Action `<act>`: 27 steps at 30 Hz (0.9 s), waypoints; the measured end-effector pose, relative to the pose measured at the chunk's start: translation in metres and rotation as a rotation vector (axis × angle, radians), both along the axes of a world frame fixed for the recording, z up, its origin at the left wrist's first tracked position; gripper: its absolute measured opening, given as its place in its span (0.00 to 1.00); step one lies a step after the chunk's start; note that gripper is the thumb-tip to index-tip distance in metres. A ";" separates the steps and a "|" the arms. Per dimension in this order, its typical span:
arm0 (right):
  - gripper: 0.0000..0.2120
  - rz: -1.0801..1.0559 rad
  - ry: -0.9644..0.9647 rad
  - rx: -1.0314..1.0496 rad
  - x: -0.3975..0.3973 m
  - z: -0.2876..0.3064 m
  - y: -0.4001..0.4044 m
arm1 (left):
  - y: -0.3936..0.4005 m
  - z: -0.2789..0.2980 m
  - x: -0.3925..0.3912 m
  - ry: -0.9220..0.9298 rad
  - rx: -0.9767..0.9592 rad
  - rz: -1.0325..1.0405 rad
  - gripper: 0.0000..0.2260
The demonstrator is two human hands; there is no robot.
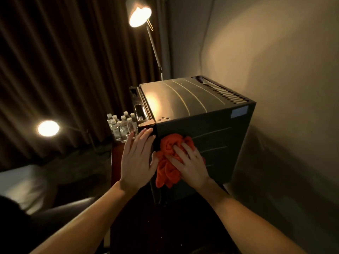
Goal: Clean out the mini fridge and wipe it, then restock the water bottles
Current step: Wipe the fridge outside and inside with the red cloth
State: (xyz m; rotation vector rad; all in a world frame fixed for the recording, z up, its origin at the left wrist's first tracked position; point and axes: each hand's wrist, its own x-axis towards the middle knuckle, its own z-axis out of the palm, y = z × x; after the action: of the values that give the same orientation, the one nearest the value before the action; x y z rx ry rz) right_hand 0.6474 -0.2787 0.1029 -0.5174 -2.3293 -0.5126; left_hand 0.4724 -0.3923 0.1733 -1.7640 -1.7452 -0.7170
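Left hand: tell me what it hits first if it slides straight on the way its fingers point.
Likely the copper hinge plate at the mini fridge's top corner; the left hand lies flat, fingertips just below it. Depth is unclear.

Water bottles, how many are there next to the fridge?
8 water bottles show, bunched together on the surface left of the fridge, just past the left hand. More may be hidden behind the hand or each other.

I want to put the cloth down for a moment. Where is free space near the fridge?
The mini fridge top is bare between its front edge and the rear vent slots. Left of the fridge is crowded: water bottles cluster there, close to the left hand.
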 end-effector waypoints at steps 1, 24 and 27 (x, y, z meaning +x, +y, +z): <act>0.37 0.001 0.002 0.001 0.005 0.000 0.006 | -0.001 -0.004 0.003 0.023 -0.012 -0.001 0.21; 0.24 -0.075 0.330 -0.018 0.007 -0.021 0.036 | 0.005 -0.073 0.027 -0.105 -0.202 0.218 0.21; 0.32 0.010 0.191 0.127 0.054 -0.018 0.081 | 0.013 -0.078 0.045 -0.137 -0.230 0.283 0.22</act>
State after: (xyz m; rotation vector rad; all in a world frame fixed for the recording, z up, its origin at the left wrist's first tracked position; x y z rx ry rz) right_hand 0.7016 -0.1979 0.0847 -0.4721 -2.1017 -0.5767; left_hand 0.5178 -0.3795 0.0952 -1.5916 -2.1903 -0.5436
